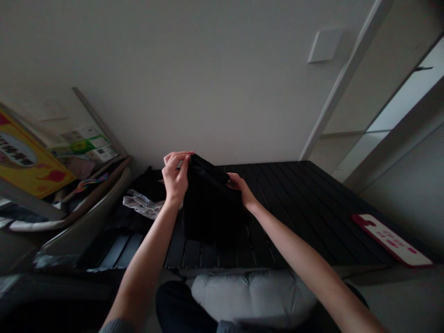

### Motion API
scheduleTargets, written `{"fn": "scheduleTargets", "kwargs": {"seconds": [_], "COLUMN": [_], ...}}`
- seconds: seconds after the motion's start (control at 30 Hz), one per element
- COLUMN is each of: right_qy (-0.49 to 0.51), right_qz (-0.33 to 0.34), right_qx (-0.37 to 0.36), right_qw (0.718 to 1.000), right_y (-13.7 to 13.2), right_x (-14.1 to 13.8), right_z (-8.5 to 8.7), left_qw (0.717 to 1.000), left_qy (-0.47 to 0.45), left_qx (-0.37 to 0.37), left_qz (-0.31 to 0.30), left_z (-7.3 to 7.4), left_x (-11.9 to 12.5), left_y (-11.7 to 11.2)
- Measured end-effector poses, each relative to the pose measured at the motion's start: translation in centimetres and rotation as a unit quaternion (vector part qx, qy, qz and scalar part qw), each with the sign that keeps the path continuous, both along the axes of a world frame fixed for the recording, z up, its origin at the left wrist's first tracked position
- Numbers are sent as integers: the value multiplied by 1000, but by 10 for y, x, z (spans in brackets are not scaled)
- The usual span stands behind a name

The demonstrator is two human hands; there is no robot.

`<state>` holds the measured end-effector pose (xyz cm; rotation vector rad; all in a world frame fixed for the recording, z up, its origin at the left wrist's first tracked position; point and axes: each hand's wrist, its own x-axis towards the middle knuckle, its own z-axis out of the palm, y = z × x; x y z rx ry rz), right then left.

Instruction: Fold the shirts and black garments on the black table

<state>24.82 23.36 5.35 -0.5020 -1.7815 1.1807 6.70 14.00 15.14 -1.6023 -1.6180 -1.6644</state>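
A black piece of cloth (213,208), probably a garment though its kind does not show, hangs between my hands over the dark slatted table (291,199). My left hand (176,178) pinches its upper left corner between thumb and fingers. At the upper right edge my right hand (241,188) grips the cloth, with the fingers partly hidden behind it. The cloth's lower part reaches down to the slats. Left of my left wrist lies a crumpled pale cloth (144,203) next to a dark heap of fabric (140,182).
On the table's right end lies a white board with a red edge (391,240). To the left stands a bin-like container (86,203) holding a yellow box (31,157) and packets. A wall (208,83) rises behind the table. A grey cushion (249,296) is below the front edge.
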Motion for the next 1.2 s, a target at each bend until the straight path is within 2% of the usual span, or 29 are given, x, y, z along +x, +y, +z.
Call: {"fn": "scheduleTargets", "kwargs": {"seconds": [0.07,0.13,0.2,0.27,0.37,0.47,0.53,0.6,0.7,0.8,0.83,0.9,1.0,1.1,1.17,1.2], "right_qy": [18,39,49,42,50,88,120,157,196,167,133,37,-102,-232,-359,-422], "right_qz": [-29,-90,-135,-151,-193,-240,-231,-206,-217,-312,-355,-435,-486,-470,-425,-392], "right_qx": [5,32,59,69,46,-11,-56,-86,-90,-56,-36,12,51,42,17,1], "right_qw": [999,995,988,985,979,967,964,962,952,934,925,900,867,851,831,817], "right_y": [3,6,9,13,24,39,48,57,73,93,99,110,116,113,108,105], "right_x": [1,2,3,5,8,12,16,23,41,70,80,101,121,128,128,128], "right_z": [14,27,35,36,28,23,24,28,28,15,8,-7,-30,-48,-58,-61], "left_qw": [1000,998,990,980,972,970,960,938,904,895,899,910,931,955,958,955], "left_qy": [12,20,17,-3,-55,-58,-51,-43,16,53,45,-11,-115,-144,-153,-155], "left_qx": [-1,-40,-121,-196,-230,-237,-276,-343,-427,-443,-437,-413,-345,-253,-225,-228], "left_qz": [24,52,66,42,-18,1,-18,-34,4,12,-1,-29,-40,-56,-89,-109], "left_z": [1,-4,-17,-34,-63,-93,-116,-141,-176,-193,-193,-184,-149,-102,-78,-70], "left_x": [-8,-18,-25,-22,7,56,88,111,122,104,95,77,56,44,36,31], "left_y": [1,6,10,12,3,-15,-26,-32,-33,-30,-29,-29,-26,-9,17,34]}}
